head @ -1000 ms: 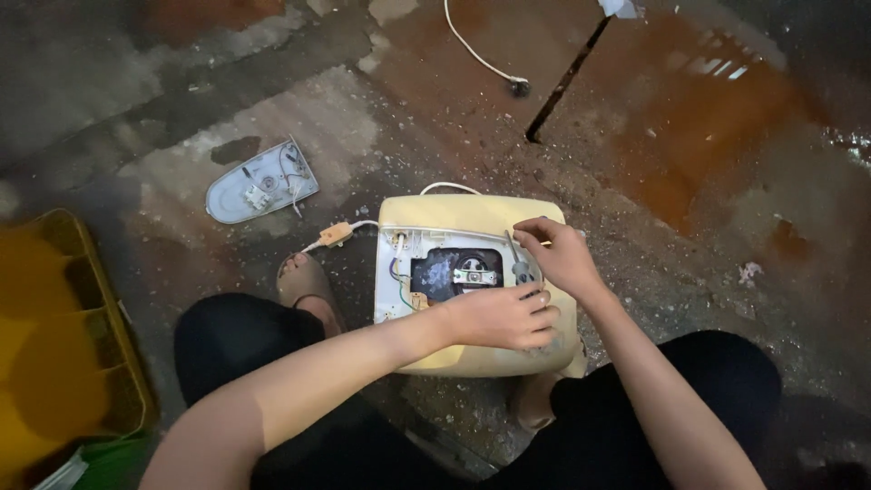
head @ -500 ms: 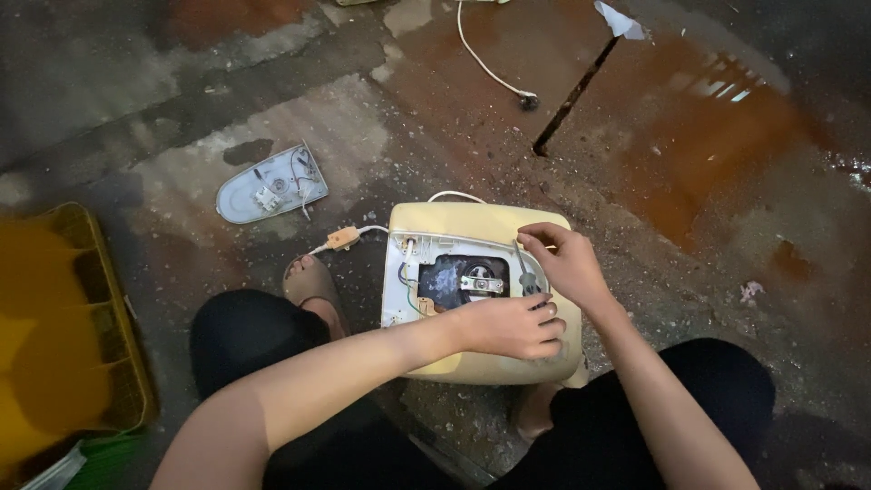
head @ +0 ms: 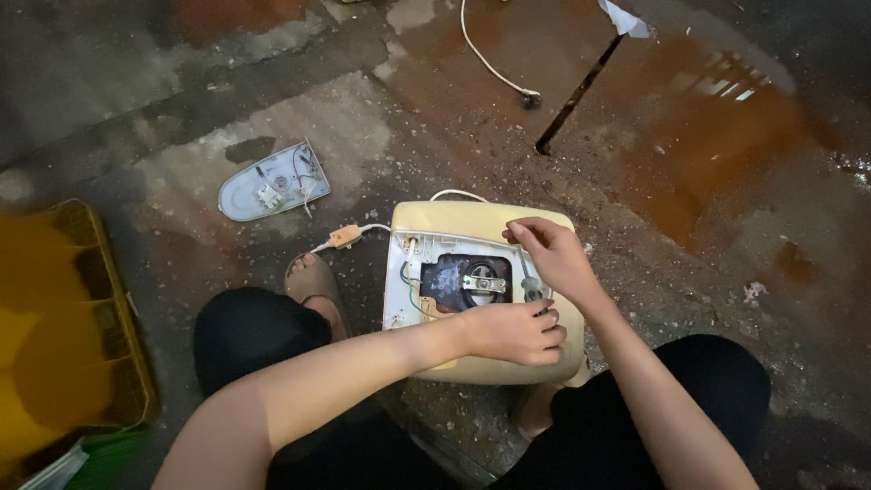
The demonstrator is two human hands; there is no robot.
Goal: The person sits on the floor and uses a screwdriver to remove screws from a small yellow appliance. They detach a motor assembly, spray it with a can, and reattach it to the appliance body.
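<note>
Appliance (head: 472, 272), yellowed, lay opened on the floor; left hand (head: 513, 333) clenched braced it, right hand (head: 549, 254) gripped a screwdriver (head: 529, 286).

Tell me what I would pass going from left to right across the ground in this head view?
Yellow crate → grey detached cover plate → small orange connector → cream opened appliance casing, with the left hand and right hand on it → dark rod → rusty puddle.
</note>
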